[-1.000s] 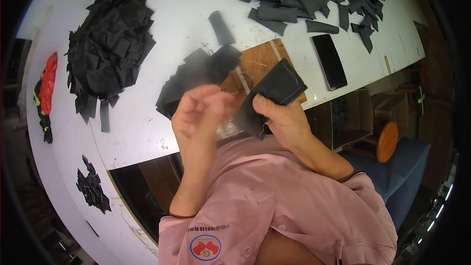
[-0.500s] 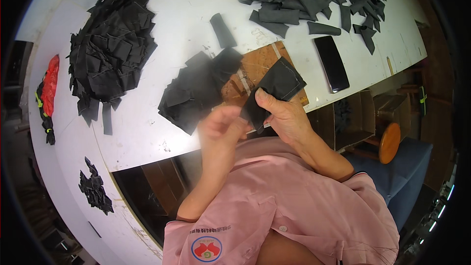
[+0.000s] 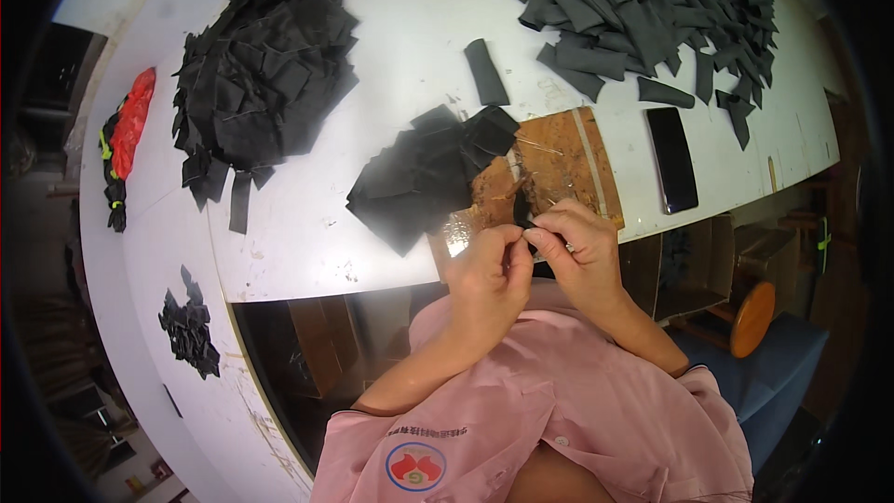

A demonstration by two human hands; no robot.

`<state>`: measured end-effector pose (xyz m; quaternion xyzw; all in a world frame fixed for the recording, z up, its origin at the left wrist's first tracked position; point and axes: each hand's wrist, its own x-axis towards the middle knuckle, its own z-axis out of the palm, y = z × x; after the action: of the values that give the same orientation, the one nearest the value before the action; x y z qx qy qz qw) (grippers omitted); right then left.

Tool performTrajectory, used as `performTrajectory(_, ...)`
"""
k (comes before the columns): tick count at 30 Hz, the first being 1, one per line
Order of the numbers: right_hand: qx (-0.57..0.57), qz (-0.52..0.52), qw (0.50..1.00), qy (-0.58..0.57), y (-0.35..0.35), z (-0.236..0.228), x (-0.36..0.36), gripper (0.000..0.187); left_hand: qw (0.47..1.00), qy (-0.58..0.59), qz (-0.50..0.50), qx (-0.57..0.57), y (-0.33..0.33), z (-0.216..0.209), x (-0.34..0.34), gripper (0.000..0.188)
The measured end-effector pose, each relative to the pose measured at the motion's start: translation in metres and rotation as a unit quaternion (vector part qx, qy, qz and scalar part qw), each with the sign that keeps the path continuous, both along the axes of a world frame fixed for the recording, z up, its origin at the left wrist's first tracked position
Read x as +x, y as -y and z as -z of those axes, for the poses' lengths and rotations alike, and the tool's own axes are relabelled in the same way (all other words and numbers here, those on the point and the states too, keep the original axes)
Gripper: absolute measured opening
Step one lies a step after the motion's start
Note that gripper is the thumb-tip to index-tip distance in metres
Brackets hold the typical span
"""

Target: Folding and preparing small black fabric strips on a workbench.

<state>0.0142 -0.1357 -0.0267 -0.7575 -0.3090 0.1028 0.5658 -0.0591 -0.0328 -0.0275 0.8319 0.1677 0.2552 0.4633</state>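
Observation:
A black fabric piece [image 3: 522, 209] is pinched between the fingertips of both hands, just above the near edge of a worn brown board [image 3: 585, 168]. Only a narrow dark part of it shows; the fingers hide the rest. My left hand [image 3: 494, 265] is closed on it with thumb and forefinger. Right beside it, my right hand [image 3: 579, 244] grips the same piece, the two thumbs almost touching. Left of the board, partly over it, lies a loose stack of flat black fabric pieces [image 3: 414, 177].
A large heap of black fabric pieces [image 3: 265, 84] lies far left, a pile of dark grey folded strips [image 3: 605, 9] far right. One grey strip [image 3: 486, 73] lies apart. A phone [image 3: 672, 160] is right of the board. A wooden stool [image 3: 752, 319] stands below the table's right edge.
The black fabric piece, earlier spread flat in my right hand, is now turned and bunched between both hands. My left hand has come in to meet the right. The whole view has shifted.

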Motion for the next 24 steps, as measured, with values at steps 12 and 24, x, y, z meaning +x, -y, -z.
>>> performTrajectory(12,0.224,-0.048,0.836,-0.499,-0.006,0.02,0.008,0.003,0.789,-0.025,0.092,-0.607,-0.034,0.0,0.006,0.021)
performTrajectory(24,0.227,-0.07,0.815,-0.528,-0.004,0.031,0.003,0.011,0.879,0.034,0.048,-0.473,-0.024,0.005,0.005,0.029)
